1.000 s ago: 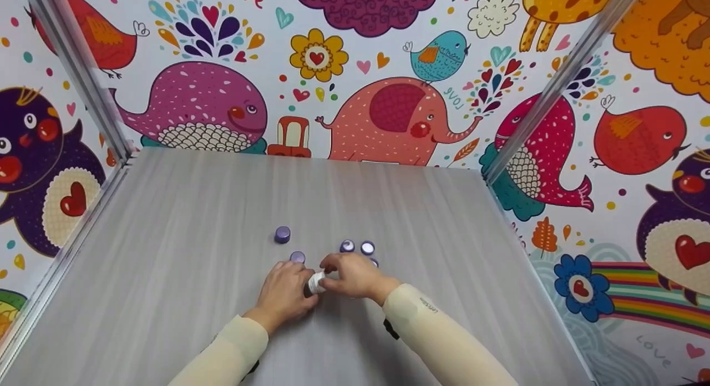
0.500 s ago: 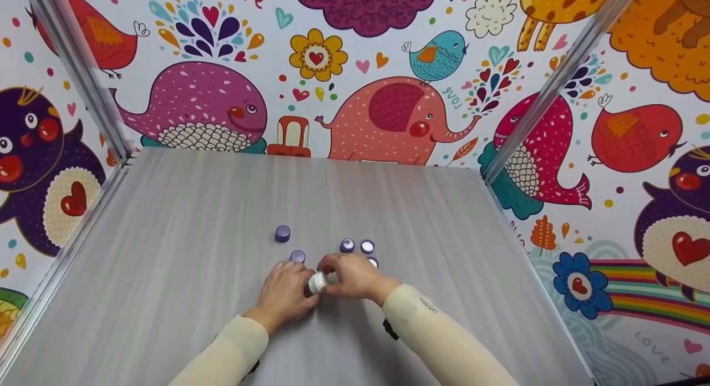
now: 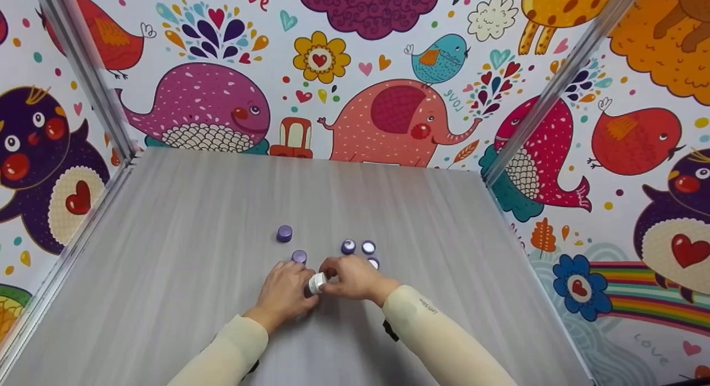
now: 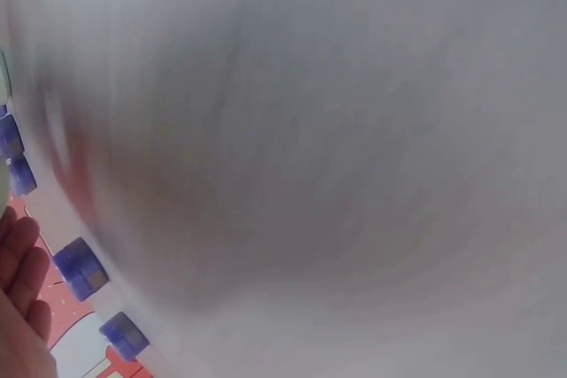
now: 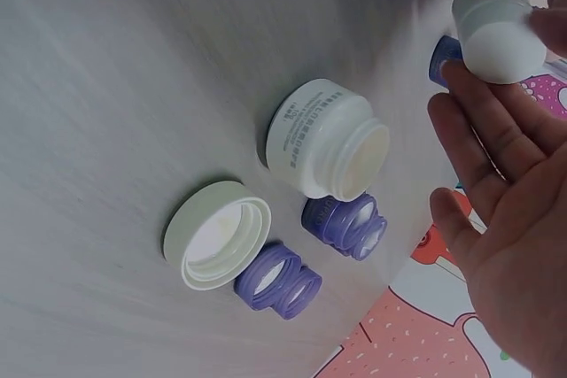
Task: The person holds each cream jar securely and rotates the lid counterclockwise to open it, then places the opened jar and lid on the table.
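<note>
In the head view my left hand grips a small white jar, tilted toward my right hand. Curled around its near end are the thumb and fingers of my right hand. The right wrist view shows the jar's smooth white lid between those fingers, its body pinched by fingertips of the left hand at the top. Just below lies an open white cream jar, its mouth facing right. A white lid rests beside it, inner side showing. In the head view the right hand hides both.
Two closed purple jars stand ahead of the left hand. Beyond the right hand are several small purple pieces with white tops. The grey table meets patterned walls at its back and sides.
Both hands stay in place around the white jar, while the right fingers shift slightly on its lid and the jar turns a little. The head view has moved slightly.
</note>
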